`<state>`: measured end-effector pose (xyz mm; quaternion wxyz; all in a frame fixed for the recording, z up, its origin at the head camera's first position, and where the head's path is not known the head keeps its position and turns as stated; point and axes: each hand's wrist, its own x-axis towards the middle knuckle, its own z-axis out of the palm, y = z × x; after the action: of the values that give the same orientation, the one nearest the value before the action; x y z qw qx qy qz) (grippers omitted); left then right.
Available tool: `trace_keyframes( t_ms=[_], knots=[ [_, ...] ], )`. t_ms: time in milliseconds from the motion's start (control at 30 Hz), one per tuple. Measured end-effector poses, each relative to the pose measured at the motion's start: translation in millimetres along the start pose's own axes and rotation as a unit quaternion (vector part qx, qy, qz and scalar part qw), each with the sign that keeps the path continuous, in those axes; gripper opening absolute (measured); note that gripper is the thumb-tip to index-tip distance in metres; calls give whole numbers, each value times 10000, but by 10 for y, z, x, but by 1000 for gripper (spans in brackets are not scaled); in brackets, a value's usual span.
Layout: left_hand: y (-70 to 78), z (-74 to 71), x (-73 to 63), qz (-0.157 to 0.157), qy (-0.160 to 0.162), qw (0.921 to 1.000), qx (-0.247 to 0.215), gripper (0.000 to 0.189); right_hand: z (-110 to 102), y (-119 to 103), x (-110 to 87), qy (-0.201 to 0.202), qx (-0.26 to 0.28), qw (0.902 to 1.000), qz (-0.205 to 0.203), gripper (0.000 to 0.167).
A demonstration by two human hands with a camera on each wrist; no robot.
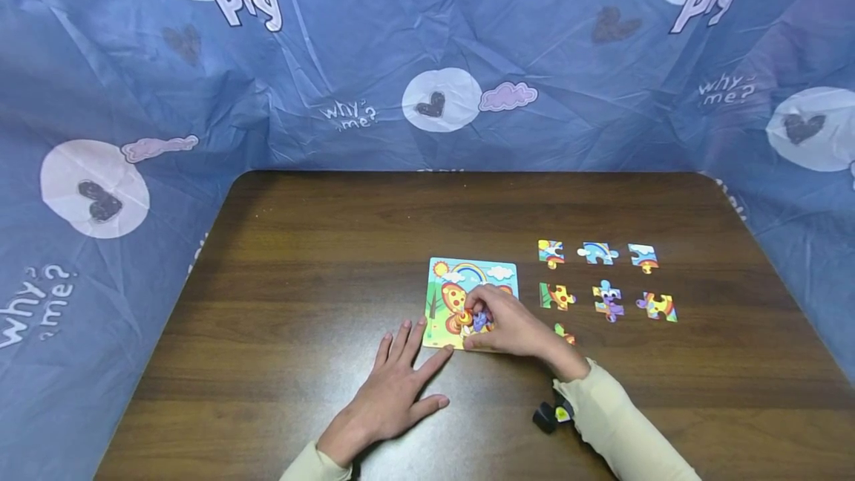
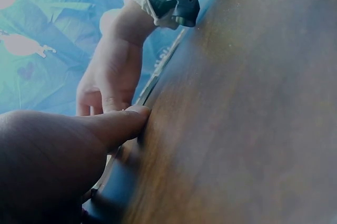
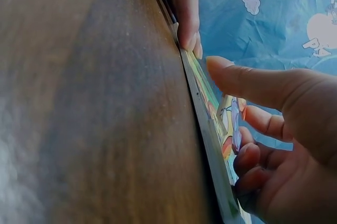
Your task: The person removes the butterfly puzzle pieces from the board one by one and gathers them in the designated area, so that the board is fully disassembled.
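Note:
A square puzzle board (image 1: 437, 332) with a butterfly, rainbow and sun picture lies on the table. My right hand (image 1: 510, 321) is over its lower right part, fingers bent, holding a purple and orange jigsaw piece (image 1: 479, 321) between thumb and fingers. In the right wrist view that jigsaw piece (image 3: 235, 121) stands tilted up from the board. Spread flat on the table, my left hand (image 1: 394, 392) touches the board's lower left edge with its fingertips. The right hand and wrist cover part of the picture and of a loose piece.
Several loose jigsaw pieces (image 1: 608, 301) lie in rows right of the board, with one piece (image 1: 565, 333) close to the right wrist. A black wrist camera (image 1: 546, 417) sits at the right cuff. Blue printed cloth (image 1: 374, 36) hangs around the brown table (image 1: 300, 243).

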<state>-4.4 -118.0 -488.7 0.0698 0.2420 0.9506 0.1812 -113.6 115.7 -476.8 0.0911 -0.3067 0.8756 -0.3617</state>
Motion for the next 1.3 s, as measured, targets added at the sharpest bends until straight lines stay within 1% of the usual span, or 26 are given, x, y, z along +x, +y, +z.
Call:
trace_keyframes(
  t_ms=[167, 300, 400, 533, 667, 767, 900, 1000, 1133, 1300],
  knots=[
    [4, -1, -2, 3, -14, 10000, -32, 65, -27, -20, 3, 226, 197, 9995, -102, 46],
    [-4, 4, -1, 5, -9, 10000, 5, 65, -118, -67, 6, 296, 262, 9992, -77, 46],
    [-10, 4, 7, 18, 36, 10000, 37, 65, -250, -95, 6, 340, 231, 9991, 60, 46],
    [-15, 5, 11, 27, 49, 10000, 54, 66, -462, -104, -19, 481, -18, 9986, 219, 47],
    [-14, 5, 6, 32, 43, 10000, 80, 66, -644, -71, -79, 612, -289, 9974, 238, 49],
    [-7, 5, 2, 38, 41, 9999, 95, 66, -742, -30, -138, 641, -435, 9967, 222, 49],
    [-2, 12, 16, 46, 74, 9999, 108, 65, -838, 31, -237, 558, -629, 9959, 334, 49],
    [6, 23, 14, 60, 48, 10000, 34, 65, -888, 83, -362, 487, -814, 9946, 428, 49],
    [11, 40, -4, 76, -8, 10000, -60, 65, -956, 163, -545, 481, -1056, 9923, 439, 47],
    [-8, 37, -1, 53, 138, 9999, 56, 65, -1079, 264, -683, 525, -1143, 9913, 401, 48]
  ],
)
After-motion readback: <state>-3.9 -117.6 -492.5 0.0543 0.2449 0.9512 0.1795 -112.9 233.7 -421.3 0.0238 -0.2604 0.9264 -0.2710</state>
